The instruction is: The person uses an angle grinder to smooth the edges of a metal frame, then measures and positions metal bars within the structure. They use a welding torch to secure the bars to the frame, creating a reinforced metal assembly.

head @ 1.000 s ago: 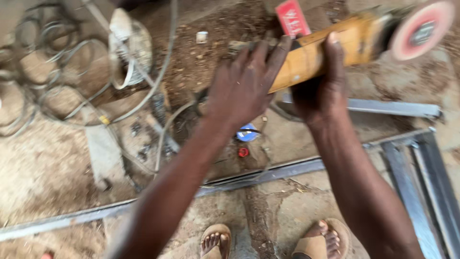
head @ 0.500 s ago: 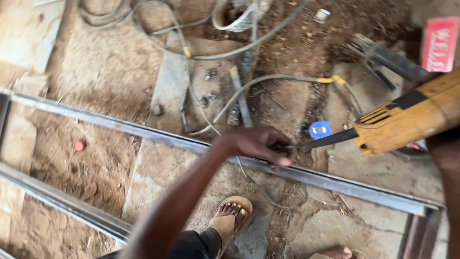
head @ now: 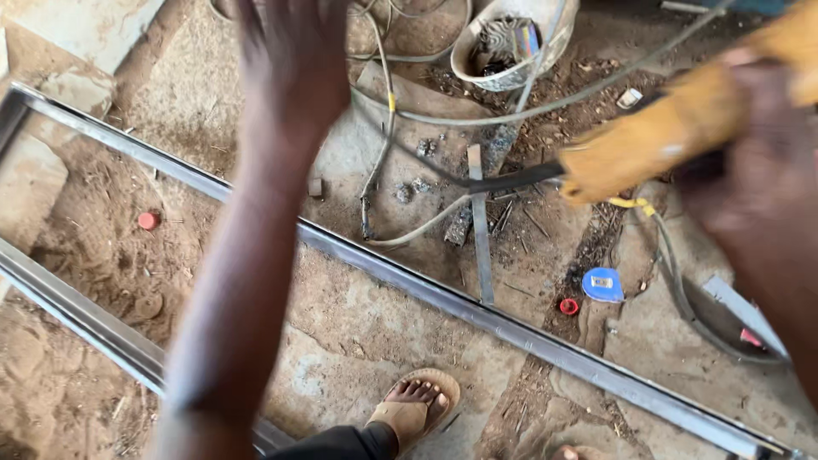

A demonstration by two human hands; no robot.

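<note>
This is an open-air metal workshop, with work done on the bare ground. The floor is dirt [head: 94,255] and rough stone slabs [head: 358,332]. A long steel frame [head: 477,311] lies across it from 10 o'clock to 4 o'clock. Cables [head: 443,115] run over the ground at 12 o'clock, beside a white bucket [head: 511,43] with scrap. Small metal pieces [head: 479,226] lie in the middle, and a blue tape measure [head: 603,284] at 3 o'clock.

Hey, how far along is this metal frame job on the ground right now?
Done: the long steel frame lies laid out on the dirt, its far-left corner joined. In hand: the right hand grips a yellow power tool, lifted clear of the metal; the left hand is raised, holding nothing. Left: a loose flat bar rests unattached against the frame.
</note>
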